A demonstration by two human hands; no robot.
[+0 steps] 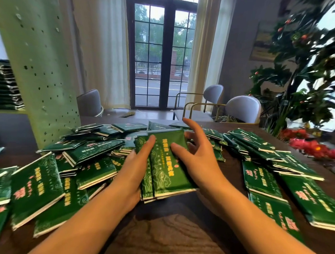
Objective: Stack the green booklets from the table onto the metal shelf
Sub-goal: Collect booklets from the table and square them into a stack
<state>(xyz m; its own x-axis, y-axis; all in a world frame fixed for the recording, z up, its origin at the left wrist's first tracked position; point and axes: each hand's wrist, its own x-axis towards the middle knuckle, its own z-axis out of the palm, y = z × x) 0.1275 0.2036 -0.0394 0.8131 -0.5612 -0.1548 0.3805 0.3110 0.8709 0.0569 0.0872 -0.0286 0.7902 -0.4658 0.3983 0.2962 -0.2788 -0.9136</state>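
The left hand [134, 169] grips a booklet stack [167, 165] mid-surface [167, 238]; the right hand [198, 159], fingers spread, rests its thumb on top. Loose booklets [37, 188] sprawl from 9 to 3 o'clock, with a window [160, 49] at 12.

Left grip [136, 169] curls tight, thumb on top; right grip [198, 157] splays its fingers, thumb down.

Three chairs [242, 109] at twelve o'clock; one plant [303, 75] at two; green booklets [35, 190] in dozens, too many to count.
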